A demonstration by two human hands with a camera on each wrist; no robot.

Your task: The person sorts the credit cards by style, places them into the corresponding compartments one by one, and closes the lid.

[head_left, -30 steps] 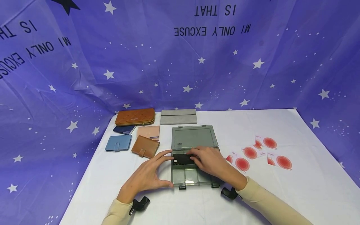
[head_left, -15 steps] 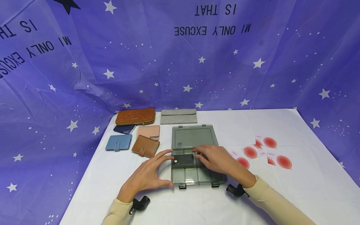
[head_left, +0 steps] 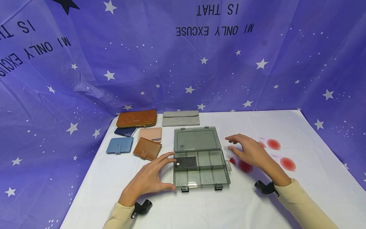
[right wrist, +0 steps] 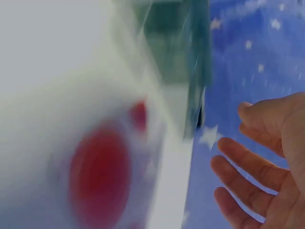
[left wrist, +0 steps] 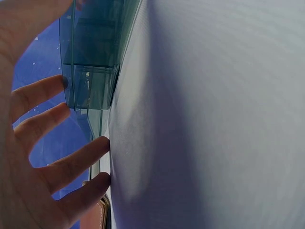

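A translucent grey-green divided box point(head_left: 207, 181) lies on the table, its lid point(head_left: 197, 139) folded back on the far side. One black card point(head_left: 187, 162) marked VIP is in the left of the box's far row. My left hand point(head_left: 150, 178) is spread along the box's left side, fingertips and thumb at its edge. In the left wrist view, fingertips point(left wrist: 59, 82) meet a corner of the box. My right hand point(head_left: 251, 154), fingers loosely bent and holding nothing, hovers right of the box over cards with red circles point(head_left: 288, 164), partly hiding them.
Left of the box lie a brown wallet point(head_left: 147, 149), a blue wallet point(head_left: 119, 145), a pink wallet point(head_left: 150, 134) and a dark blue one point(head_left: 125, 131). Behind them are an orange-brown zip purse point(head_left: 136, 118) and a grey flap pouch point(head_left: 181, 118). A purple star-patterned cloth point(head_left: 171, 73) hangs beyond the table.
My right hand has let go of the black card and moved right, away from the box to above the red-circled cards. The card stays in the box; my left hand has not moved.
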